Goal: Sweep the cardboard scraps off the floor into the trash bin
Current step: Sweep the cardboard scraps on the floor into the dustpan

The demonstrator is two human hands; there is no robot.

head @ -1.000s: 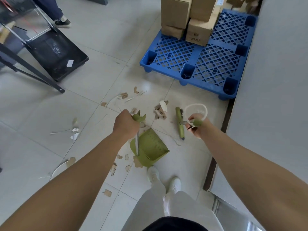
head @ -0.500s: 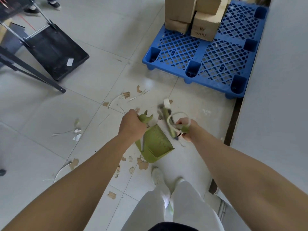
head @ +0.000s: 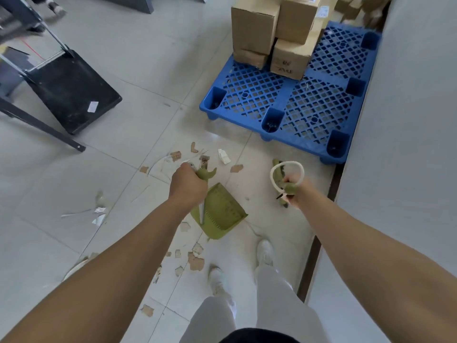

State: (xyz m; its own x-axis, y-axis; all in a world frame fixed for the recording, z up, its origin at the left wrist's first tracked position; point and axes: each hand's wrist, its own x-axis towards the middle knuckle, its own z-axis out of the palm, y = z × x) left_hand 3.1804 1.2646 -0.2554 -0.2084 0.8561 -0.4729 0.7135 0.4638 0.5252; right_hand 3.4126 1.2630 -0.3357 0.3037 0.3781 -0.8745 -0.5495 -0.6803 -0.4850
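Note:
My left hand [head: 189, 185] grips the green handle of an olive dustpan [head: 220, 214], whose pan rests on the tiled floor in front of my feet. My right hand [head: 295, 191] holds the green top of a broom [head: 278, 169] with a white loop cord; its head is blurred and lies near the floor just right of the dustpan. Brown cardboard scraps [head: 195, 262] lie beside my left shoe, and more scraps [head: 176, 155] with white strips sit just beyond my left hand. No trash bin is in view.
A blue plastic pallet [head: 294, 105] with stacked cardboard boxes [head: 272, 33] stands ahead on the right. A grey wall [head: 408, 144] runs along the right side. A black cart platform [head: 69, 92] with metal legs stands at the left. Another person's shoe [head: 55, 8] shows far left.
The broom swung from close beside the dustpan out to the right, toward the wall. The dustpan stayed roughly in place. My view shifted slightly.

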